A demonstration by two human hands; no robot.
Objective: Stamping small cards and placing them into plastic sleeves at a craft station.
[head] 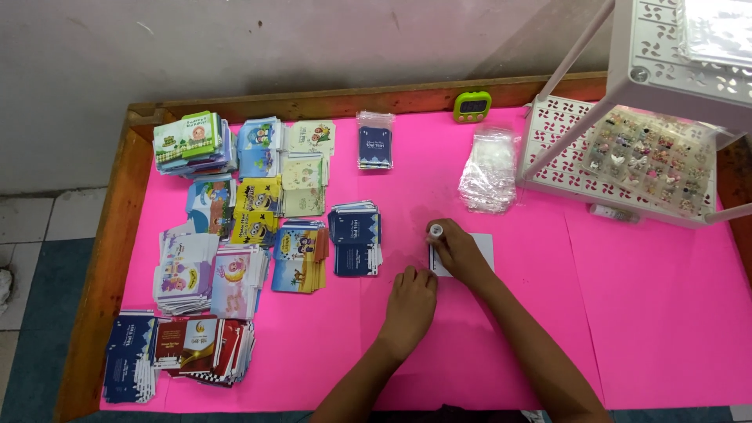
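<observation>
Pink tabletop [470, 345] carries a white card [479, 249] under the right hand [458, 254], which grips a small upright glue stick [435, 229], cap upward; left hand [411, 301] rests flat just beside, fingers together.

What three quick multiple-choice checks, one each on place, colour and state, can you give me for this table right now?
1. Where is the green timer?
A. far edge of the table
B. under the left hand
C. on the card stacks

2. What colour is the table cover?
A. blue
B. pink
C. white

3. What is the right hand doing?
A. resting flat and empty
B. gripping a small white-capped tube over a white card
C. lifting the clear bags

Answers: 1 A, it sits by the wooden rim. 2 B, bright pink throughout. 3 B, its fingers wrap the tube.
</observation>
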